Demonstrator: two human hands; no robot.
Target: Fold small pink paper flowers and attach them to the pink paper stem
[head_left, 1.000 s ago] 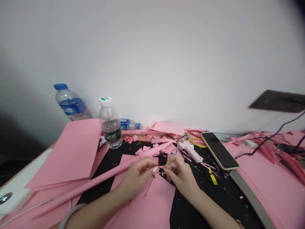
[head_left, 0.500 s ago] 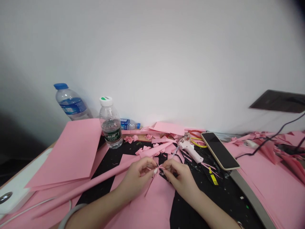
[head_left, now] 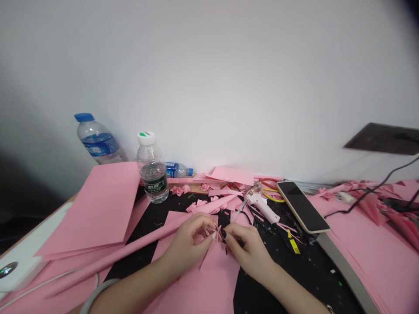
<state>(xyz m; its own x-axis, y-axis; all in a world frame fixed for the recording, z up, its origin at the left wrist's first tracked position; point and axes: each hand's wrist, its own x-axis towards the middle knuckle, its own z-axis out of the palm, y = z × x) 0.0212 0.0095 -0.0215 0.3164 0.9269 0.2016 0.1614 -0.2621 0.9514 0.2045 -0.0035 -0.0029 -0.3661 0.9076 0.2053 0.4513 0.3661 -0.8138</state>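
Note:
Between the fingertips of my left hand (head_left: 191, 244) is a small folded pink paper piece (head_left: 218, 233), pinched between thumb and index finger. Close on its right side is my right hand (head_left: 250, 248), thumb and index pressed together; whether they grip the paper is too small to tell. Both hands are above pink paper sheets (head_left: 203, 290) lying on a black mat (head_left: 262, 292). A long rolled pink paper tube (head_left: 131, 248) runs beneath my left wrist. Small pink paper flowers (head_left: 180, 190) lie beyond the hands.
A pink glue gun (head_left: 262, 205) and a phone (head_left: 303, 207) lie to the right. A water bottle (head_left: 152, 174) stands at the left, near a blue-capped bottle (head_left: 98, 141) leaning back. Pink sheets (head_left: 94, 209) are stacked left. A dark cable (head_left: 369, 194) crosses the right side.
My right hand's fingertips have drawn slightly away from the left ones and turned, with a black nail now showing. The left hand stays nearly in place, holding the paper piece.

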